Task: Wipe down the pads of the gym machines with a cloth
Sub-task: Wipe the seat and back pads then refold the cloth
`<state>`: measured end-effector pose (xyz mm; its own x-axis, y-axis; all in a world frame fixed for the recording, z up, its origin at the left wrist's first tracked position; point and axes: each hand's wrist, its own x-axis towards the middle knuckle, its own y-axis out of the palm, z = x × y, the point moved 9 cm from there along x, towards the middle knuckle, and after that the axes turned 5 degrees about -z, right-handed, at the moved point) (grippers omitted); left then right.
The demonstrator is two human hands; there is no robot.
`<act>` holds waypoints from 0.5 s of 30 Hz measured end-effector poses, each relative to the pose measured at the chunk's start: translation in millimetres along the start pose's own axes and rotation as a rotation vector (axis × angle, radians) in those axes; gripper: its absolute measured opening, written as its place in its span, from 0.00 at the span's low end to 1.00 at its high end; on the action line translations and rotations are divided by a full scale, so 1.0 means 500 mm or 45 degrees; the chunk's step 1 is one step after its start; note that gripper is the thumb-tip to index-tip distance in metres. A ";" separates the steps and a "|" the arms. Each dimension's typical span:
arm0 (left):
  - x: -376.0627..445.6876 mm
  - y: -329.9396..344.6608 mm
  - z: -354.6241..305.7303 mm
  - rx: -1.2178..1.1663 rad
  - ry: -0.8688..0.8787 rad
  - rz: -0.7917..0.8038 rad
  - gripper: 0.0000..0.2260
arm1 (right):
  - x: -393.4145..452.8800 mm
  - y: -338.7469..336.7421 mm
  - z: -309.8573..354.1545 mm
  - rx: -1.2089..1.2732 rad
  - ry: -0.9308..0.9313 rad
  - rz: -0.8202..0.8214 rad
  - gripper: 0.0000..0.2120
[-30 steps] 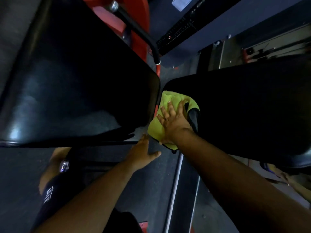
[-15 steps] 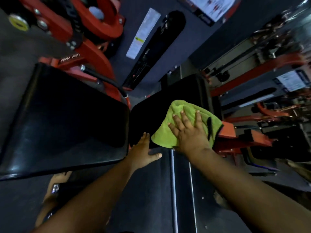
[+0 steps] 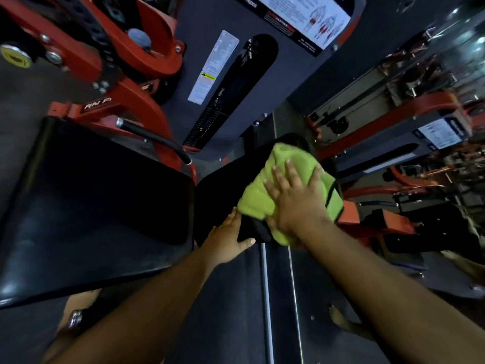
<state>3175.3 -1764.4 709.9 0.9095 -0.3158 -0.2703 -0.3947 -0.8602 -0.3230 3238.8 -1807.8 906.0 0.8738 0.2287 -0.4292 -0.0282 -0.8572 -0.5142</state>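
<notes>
Cloth (image 3: 265, 198) pressed flat on the small pad (image 3: 225, 190) under the right hand (image 3: 299, 206), fingers (image 3: 291, 169) spread | left hand (image 3: 225, 240) open, braced at that pad's near edge | risk judged: cloth bunching beneath the palm, pad's far end left unwiped.

Dim gym, light from above. Soft glare on big black pad (image 3: 94, 206) at my left; small pad under my cloth near-black, detail lost. Motion blur throughout, worst far right. Wide-angle bending at edges.
</notes>
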 end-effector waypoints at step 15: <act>-0.009 0.049 0.148 -0.081 -0.214 -0.006 0.42 | 0.128 0.011 0.099 -0.221 -0.202 0.113 0.47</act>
<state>3151.9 -1754.1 636.0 0.8744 -0.2450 -0.4187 -0.3769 -0.8866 -0.2683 3270.8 -1774.9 839.0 0.7842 0.2065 -0.5852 -0.0058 -0.9406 -0.3396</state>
